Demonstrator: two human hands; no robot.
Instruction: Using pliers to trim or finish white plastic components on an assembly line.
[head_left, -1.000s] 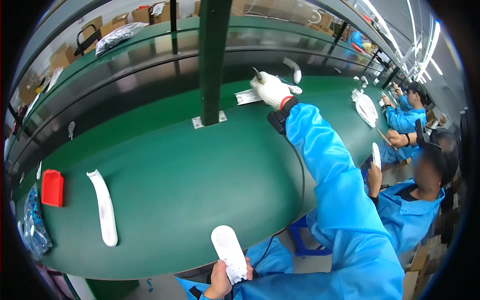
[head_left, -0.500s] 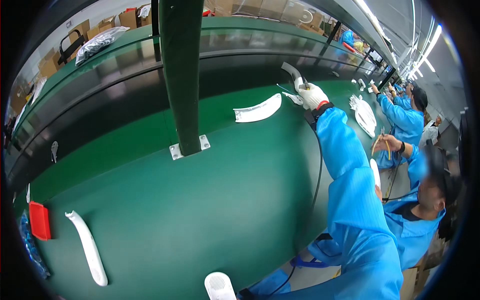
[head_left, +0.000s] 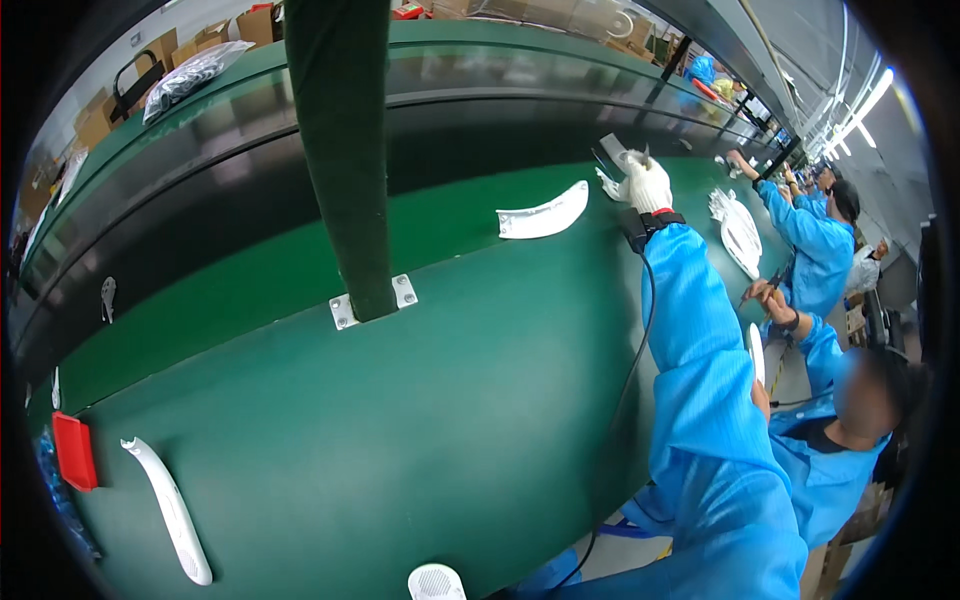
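Note:
My right hand (head_left: 646, 186), in a white glove with a black and red band at the wrist, reaches to the far side of the green table. Its fingers close on a curved white plastic part (head_left: 614, 150), whose flat end points away from me. Close by the fingers lie a small white piece (head_left: 607, 184) and a thin dark rod (head_left: 600, 160). A wider curved white shell (head_left: 543, 213) rests just left of the hand. My left hand is out of view. At the bottom edge shows the rounded, perforated end of a white part (head_left: 436, 582); what supports it is hidden.
A green post (head_left: 350, 180) stands bolted to the table (head_left: 400, 430). At left are a long white part (head_left: 172, 515), a red tray (head_left: 75, 450) and a blue bag (head_left: 62, 500). White shells (head_left: 738, 232) lie at right, beside co-workers in blue. A black cable (head_left: 635, 370) hangs from my wrist.
My right hand has moved slightly right and away, and the curved part has turned with it. The co-worker's yellow-handled pliers have turned in their hand. The view has shifted a little.

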